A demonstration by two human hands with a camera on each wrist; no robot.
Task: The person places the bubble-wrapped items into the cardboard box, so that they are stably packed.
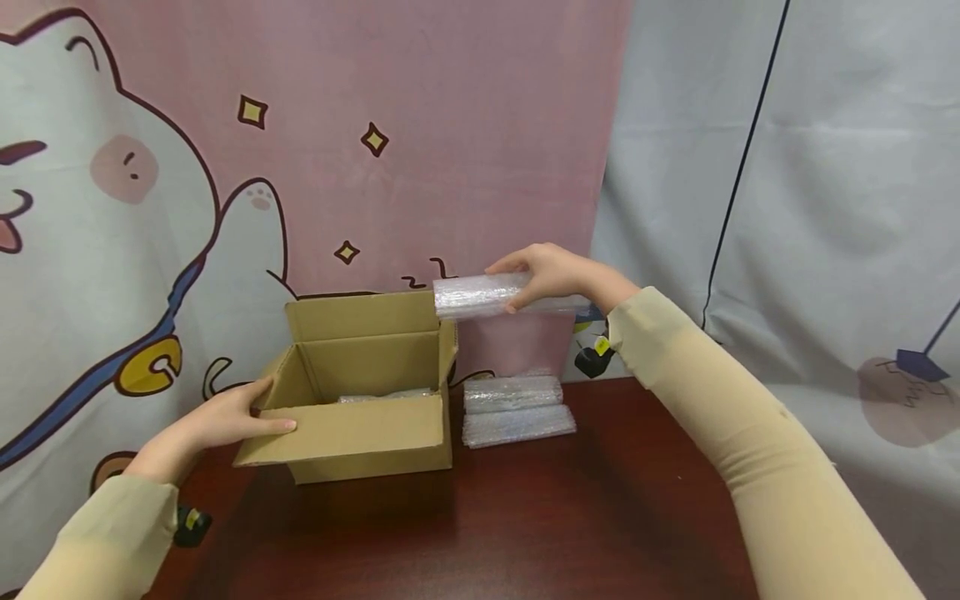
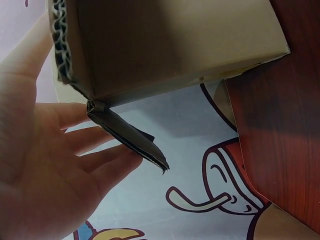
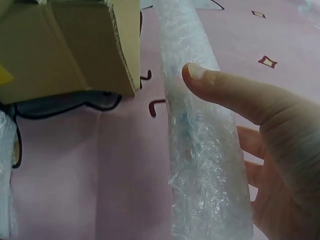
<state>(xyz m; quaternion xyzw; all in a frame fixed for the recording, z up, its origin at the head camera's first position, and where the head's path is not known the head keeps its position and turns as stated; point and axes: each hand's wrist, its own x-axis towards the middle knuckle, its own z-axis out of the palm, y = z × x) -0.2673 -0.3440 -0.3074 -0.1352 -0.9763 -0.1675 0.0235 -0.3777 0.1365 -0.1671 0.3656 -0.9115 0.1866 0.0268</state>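
In the head view my right hand (image 1: 551,271) grips a folded bundle of clear bubble wrap (image 1: 480,296), raised beside the open cardboard box (image 1: 375,467). The thumb lies along one face of the bubble wrap (image 3: 200,165) in the right wrist view, with the fingers behind it. My left hand (image 1: 225,415) holds the box at its left corner, its thumb over the front flap (image 1: 367,429). Seen from the left wrist, the fingers reach behind a side flap (image 2: 127,132). Some clear wrap (image 1: 375,397) shows inside the box, mostly hidden by the front flap.
Two more bubble wrap bundles (image 1: 517,423) lie on the dark red table (image 1: 510,517), right of the box. Behind the table hangs a pink and white cloth (image 1: 480,167) with cartoon drawings. The box's back flap (image 1: 367,315) stands up.
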